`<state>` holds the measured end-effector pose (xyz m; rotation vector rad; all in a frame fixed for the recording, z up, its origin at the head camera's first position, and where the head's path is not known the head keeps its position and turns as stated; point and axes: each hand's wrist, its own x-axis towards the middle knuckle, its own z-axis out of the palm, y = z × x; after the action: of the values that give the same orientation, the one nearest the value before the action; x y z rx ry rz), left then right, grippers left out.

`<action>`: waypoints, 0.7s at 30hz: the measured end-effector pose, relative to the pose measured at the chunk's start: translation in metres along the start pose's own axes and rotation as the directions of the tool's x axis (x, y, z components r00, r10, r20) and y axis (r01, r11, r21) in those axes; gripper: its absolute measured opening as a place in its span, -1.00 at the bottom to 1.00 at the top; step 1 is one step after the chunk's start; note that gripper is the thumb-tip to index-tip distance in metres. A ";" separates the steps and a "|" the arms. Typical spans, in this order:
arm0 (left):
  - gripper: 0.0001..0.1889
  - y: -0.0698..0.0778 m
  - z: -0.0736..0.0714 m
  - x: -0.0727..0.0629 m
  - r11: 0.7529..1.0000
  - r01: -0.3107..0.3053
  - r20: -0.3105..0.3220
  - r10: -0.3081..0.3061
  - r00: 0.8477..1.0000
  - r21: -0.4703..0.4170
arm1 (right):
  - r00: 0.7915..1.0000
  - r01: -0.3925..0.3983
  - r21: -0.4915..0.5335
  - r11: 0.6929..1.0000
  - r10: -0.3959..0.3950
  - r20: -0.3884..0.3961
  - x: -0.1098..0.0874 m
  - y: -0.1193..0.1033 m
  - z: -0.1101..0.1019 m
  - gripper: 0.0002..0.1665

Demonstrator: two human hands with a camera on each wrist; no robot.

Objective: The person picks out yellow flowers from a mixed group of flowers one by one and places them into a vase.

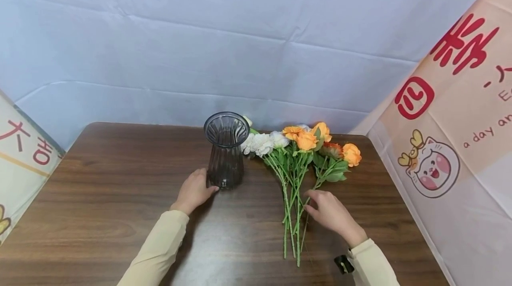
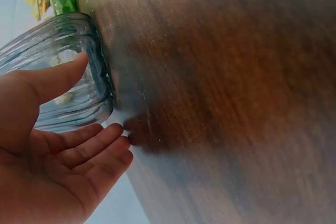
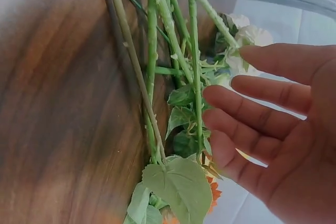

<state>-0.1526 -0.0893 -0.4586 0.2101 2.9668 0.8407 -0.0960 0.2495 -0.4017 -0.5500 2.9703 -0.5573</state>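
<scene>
A dark, ribbed glass vase (image 1: 226, 166) with a flared rim stands upright on the table. My left hand (image 1: 195, 191) is at the left of its base; in the left wrist view the thumb (image 2: 63, 77) lies across the front of the glass, and the fingers (image 2: 100, 153) extend loosely beside it. Whether they touch the glass I cannot tell. To the right, several artificial flowers lie in a bunch, with orange blooms (image 1: 307, 140), white blooms (image 1: 262, 143) and green stems (image 1: 298, 215). Beside those stems is my right hand (image 1: 330, 212), its fingers relaxed and spread, holding nothing.
The brown wooden table (image 1: 120, 197) ends at a pale cloth wall (image 1: 160, 54) behind the vase. Printed cloth panels border it at the right (image 1: 436, 157) and the left (image 1: 28, 157). A small black object (image 1: 344, 264) is by my right cuff.
</scene>
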 end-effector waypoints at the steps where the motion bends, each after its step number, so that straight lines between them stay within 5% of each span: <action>1: -0.38 0.000 0.000 0.000 1.000 0.001 0.000 -0.001 1.000 -0.001 | 1.000 -0.001 0.009 1.000 0.001 0.002 0.001 0.001 -0.001 -0.74; 21: -0.35 0.002 -0.001 0.000 0.999 0.019 0.018 -0.019 1.000 0.028 | 0.984 -0.170 0.038 0.985 0.168 0.052 0.022 0.037 -0.011 -0.90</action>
<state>-0.1528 -0.0876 -0.4566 0.1893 2.9604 0.7918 -0.1300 0.2772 -0.4048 -0.2992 2.9147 -0.5800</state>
